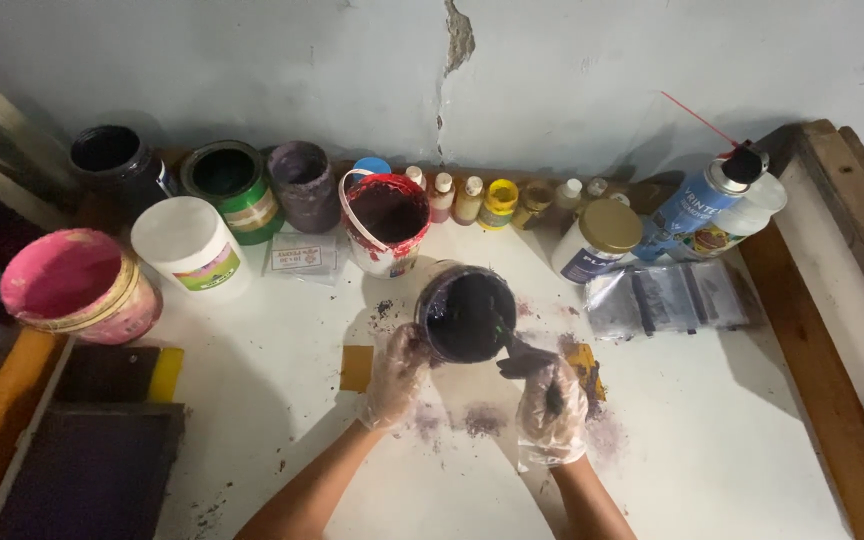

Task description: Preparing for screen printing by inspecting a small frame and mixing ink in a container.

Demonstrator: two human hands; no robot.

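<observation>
A tub of dark purple paint (468, 313) stands on the white table (732, 450), tilted slightly towards me. My left hand (396, 378), in a thin clear glove, grips the tub's left side. My right hand (552, 410), also gloved, holds a dark flat spatula (520, 356) whose tip reaches into the tub's right edge. Purple smears stain the table beneath both hands.
Along the back wall stand a pink bucket (77, 283), a white lidded tub (192, 245), a green-rimmed can (229, 183), a red-stained pail (385, 220), small bottles (500, 202), a gold-lidded jar (600, 238) and a spray can (704, 200). A plastic bag (664, 297) lies right; a dark screen frame (92, 470) lower left.
</observation>
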